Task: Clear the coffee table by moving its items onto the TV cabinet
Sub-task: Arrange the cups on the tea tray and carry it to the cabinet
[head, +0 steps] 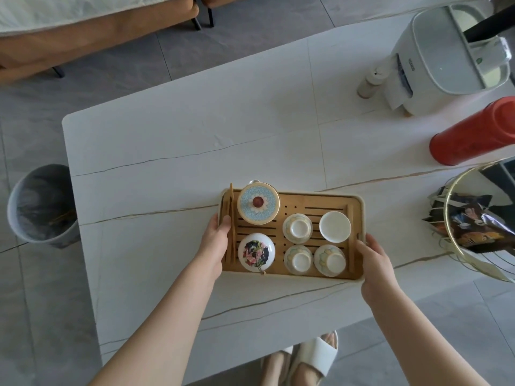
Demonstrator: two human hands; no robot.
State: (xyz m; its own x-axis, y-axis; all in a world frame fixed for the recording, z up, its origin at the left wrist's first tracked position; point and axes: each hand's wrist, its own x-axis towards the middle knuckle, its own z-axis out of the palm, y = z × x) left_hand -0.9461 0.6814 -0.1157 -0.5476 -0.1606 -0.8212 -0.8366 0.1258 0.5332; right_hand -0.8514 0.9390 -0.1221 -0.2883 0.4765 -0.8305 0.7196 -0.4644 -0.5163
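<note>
A bamboo tea tray (328, 203) sits near the front edge of the white marble coffee table (181, 140). On it stand a blue-lidded teapot (258, 203), a floral lidded bowl (256, 252), several small upturned cups (297, 228) and wooden tongs (230, 218) along its left side. My left hand (216, 240) grips the tray's left end, thumb over the rim. My right hand (374, 260) grips the right end.
A red thermos (471, 135), a white tissue-box appliance (440, 57) and a small bottle (369, 83) stand at the table's far right. A gold wire basket (451, 207) with snack packets sits at the right edge. A grey bin (41, 204) is on the floor to the left.
</note>
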